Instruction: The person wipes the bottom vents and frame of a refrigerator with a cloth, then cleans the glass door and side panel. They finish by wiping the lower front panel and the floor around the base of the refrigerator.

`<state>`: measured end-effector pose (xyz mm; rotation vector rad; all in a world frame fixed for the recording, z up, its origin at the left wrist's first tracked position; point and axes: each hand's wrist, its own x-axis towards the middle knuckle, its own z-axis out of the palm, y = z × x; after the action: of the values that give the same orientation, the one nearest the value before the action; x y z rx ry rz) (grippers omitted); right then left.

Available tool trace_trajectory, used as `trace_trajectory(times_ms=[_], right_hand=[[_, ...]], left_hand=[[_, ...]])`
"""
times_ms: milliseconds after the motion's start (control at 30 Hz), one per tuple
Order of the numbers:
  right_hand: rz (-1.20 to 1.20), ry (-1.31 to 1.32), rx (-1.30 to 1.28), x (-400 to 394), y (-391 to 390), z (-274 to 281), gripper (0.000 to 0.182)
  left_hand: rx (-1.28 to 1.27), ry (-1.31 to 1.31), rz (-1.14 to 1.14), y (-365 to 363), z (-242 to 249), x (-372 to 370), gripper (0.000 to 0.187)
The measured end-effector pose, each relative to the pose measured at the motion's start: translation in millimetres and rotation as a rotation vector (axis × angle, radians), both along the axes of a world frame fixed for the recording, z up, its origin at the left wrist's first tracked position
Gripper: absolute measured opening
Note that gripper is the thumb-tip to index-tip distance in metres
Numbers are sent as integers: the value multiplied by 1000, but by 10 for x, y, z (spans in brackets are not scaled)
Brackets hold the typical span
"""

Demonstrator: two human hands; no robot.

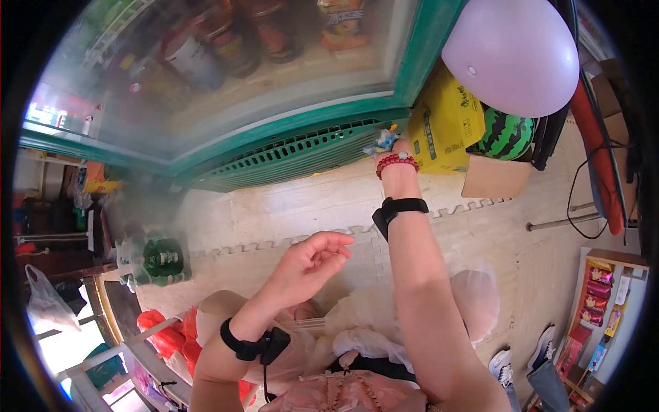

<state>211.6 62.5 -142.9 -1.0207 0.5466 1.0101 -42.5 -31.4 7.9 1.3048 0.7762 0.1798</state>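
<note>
My right hand [401,145] reaches forward to the lower edge of a green-framed glass-door cooler [288,147]. Its fingers are closed on a small blue, white and yellow thing [382,141], whose kind I cannot tell. The hand partly hides this thing, which overlaps the end of the cooler's slotted grille. A red bead bracelet and a black strap circle that wrist. My left hand [312,268] hovers over the pale floor, palm inward, with loosely curled fingers, the thumb apart and nothing in it. Another black strap with a cable is on the left wrist.
Right of the cooler stand a yellow carton [446,127], a green-striped watermelon-patterned ball [506,134] and a lilac balloon-like object [515,55]. Green bottles [163,257] are at left on the floor. A shelf of packets [597,302] and shoes [542,343] are at right.
</note>
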Motion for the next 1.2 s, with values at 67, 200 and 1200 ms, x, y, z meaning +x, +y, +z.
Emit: trace_trajectory(times_ms=[67, 200, 1200], right_hand=[[1, 1, 2, -41, -14, 54, 23], [204, -311, -57, -43, -95, 96, 29], [13, 35, 0, -24, -62, -20, 32]], left_hand=[[-21, 18, -5, -4, 30, -6, 28], [-40, 16, -11, 16, 20, 14, 28], [0, 68, -131, 33, -1, 149, 30]])
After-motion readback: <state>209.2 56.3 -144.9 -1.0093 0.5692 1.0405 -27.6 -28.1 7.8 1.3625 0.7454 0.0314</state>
